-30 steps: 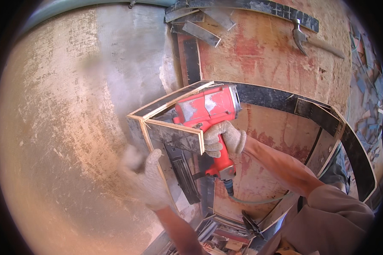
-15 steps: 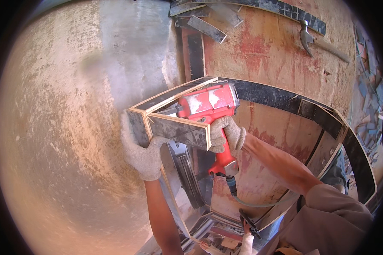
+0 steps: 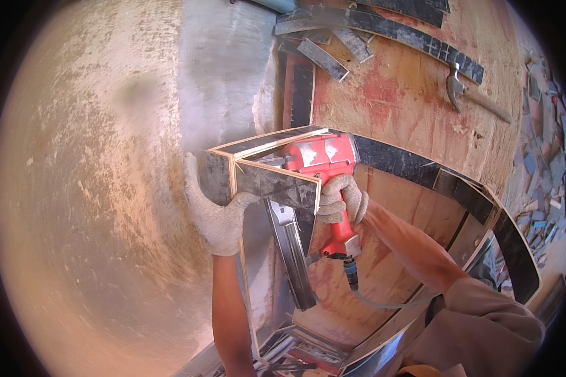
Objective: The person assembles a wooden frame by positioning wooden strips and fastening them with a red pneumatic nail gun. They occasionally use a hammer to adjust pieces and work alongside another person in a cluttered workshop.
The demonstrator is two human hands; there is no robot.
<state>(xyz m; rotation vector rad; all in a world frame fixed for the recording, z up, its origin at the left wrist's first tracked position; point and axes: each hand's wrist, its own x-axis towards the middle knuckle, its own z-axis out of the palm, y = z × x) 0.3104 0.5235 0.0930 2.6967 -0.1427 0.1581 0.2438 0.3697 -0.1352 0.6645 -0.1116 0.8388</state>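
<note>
Red casing catches my eye first: a nail gun (image 3: 321, 155), held in the right hand (image 3: 342, 198), whose gloved fingers wrap the grip, presumably to bear that bulky body. The gun sits behind the corner of a black-faced plywood frame (image 3: 273, 181), nose pointing left into the angle where the strips meet, its long magazine (image 3: 294, 261) slanting down below. Gloved too, the left hand (image 3: 217, 220) is spread wide, thumb by the front strip, fingers straight up the corner's outer side; I judge it braces the joint opposite the gun. An air hose (image 3: 383, 306) trails from the handle's foot toward the person's sleeve (image 3: 484, 327). A claw hammer (image 3: 484, 102) lies on the wooden panel (image 3: 409, 103) beyond, well apart from both hands.
</note>
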